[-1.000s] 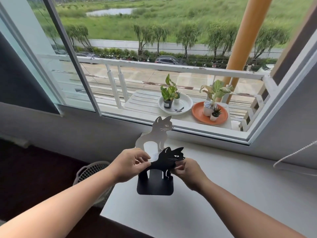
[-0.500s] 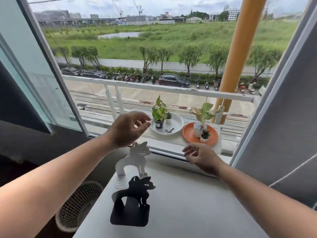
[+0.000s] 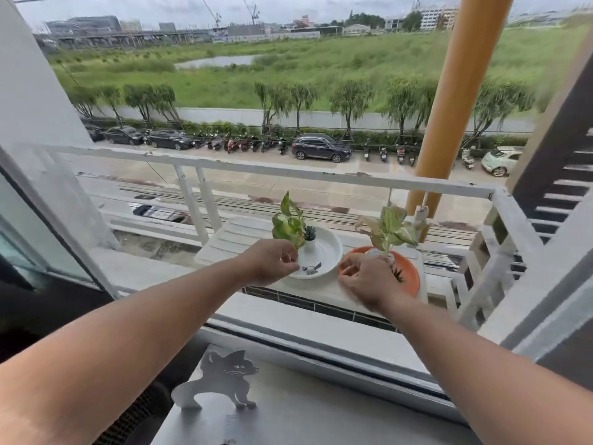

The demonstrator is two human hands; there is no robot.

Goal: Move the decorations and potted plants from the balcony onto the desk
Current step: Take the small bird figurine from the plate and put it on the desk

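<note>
A person leans both bare arms out through an open window toward a small balcony ledge [image 3: 324, 292], with a white railing [image 3: 288, 173] behind it and a parking strip below. Nearest the camera, the desk [image 3: 321, 415] carries a pale cat-shaped bookend [image 3: 221, 379], standing upright well short of the ledge. On the ledge sit two dishes side by side: a white saucer [image 3: 327, 252] and, just to its right, an orange saucer [image 3: 409, 273]. A leafy green potted plant [image 3: 288, 223] rises from the left of the white saucer, a tiny succulent in a white pot [image 3: 310, 237] beside it and a small dark object, too blurred to name, near the front rim. A pale variegated plant [image 3: 393, 228] stands on the orange saucer. The left hand [image 3: 272, 264] is at the white saucer's near-left rim, fingers pinched narrow; whether they grip it cannot be told. The right hand [image 3: 369, 279] covers the orange saucer's left edge, fingers curled, its hold likewise unclear.
</note>
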